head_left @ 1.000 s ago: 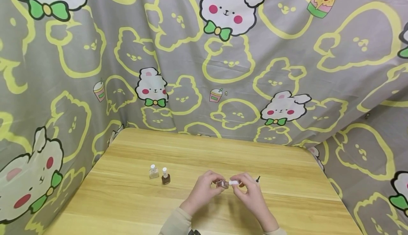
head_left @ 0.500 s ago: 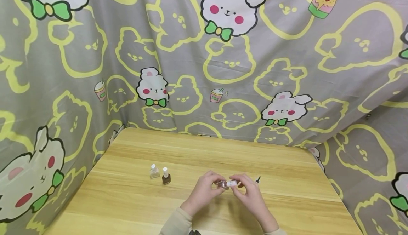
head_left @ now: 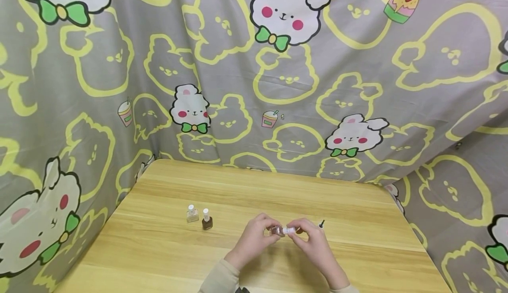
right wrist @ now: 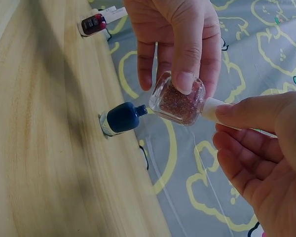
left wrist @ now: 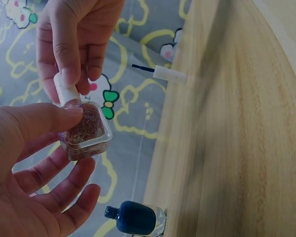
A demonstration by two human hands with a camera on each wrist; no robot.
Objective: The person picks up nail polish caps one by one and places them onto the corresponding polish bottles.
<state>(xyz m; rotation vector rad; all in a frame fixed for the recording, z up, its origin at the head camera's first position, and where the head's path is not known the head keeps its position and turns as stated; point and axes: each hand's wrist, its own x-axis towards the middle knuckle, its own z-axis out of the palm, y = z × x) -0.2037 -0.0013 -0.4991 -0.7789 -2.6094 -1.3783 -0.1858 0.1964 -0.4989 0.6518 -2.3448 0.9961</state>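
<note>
A small square bottle of pinkish glitter nail polish lies tilted between my two hands, over the table in the head view. My left hand pinches its glass body between thumb and fingers. The bottle's white cap is at its neck, pinched by the thumb and fingers of my right hand. Close by stands an uncapped bottle of dark blue nail polish, hidden behind my hands in the head view. A loose white cap with a dark brush stands brush-up beyond my right hand.
Left of my hands on the wooden table stand a capped clear bottle and a capped dark nail polish bottle. A patterned grey curtain hangs along the table's far edge and both sides.
My right fingers have shifted slightly on the white cap, and the cap's angle has varied a little. My left hand holds the glitter bottle in nearly the same place.
</note>
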